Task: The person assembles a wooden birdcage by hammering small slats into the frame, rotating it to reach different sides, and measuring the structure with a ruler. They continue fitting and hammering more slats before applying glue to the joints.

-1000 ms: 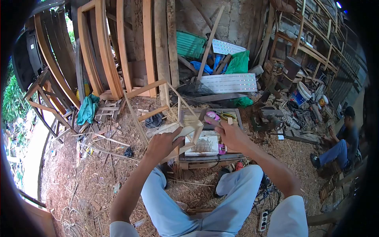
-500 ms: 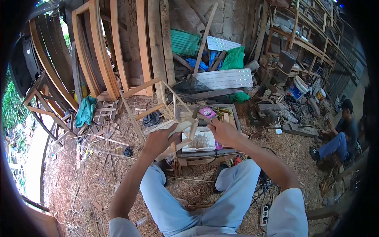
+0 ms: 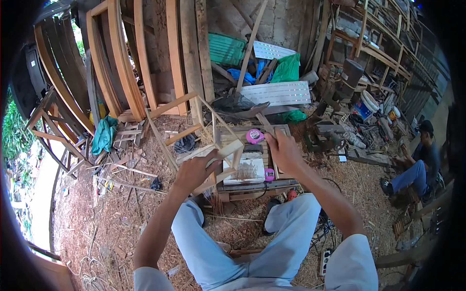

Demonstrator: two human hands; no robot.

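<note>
- frame (image 3: 230,148) of pale strips is clamped in the left hand (image 3: 194,170), thumb on top and fingers curled under its near corner; the grip is the same as a second ago.
- the frame juts up and away from the left fingertips, held in the air over the bench (image 3: 257,185); it has barely shifted.
- right hand (image 3: 285,151) has risen and drawn off the frame: half a second ago its fingertips were at the frame's far corner, now they are apart from it, to the right.
- right fingers are closed together on a thin dark stick (image 3: 265,124), which points up and away from the knuckles; earlier its tip pointed left, towards the frame.
- pink tape (image 3: 254,136) lies on the bench just left of the right fingertips, between the two hands; a second ago the fingertips were right at its edge.
- beyond both hands, planks (image 3: 145,58) lean on the wall; far right of the right hand a person (image 3: 417,162) sits, as before.
</note>
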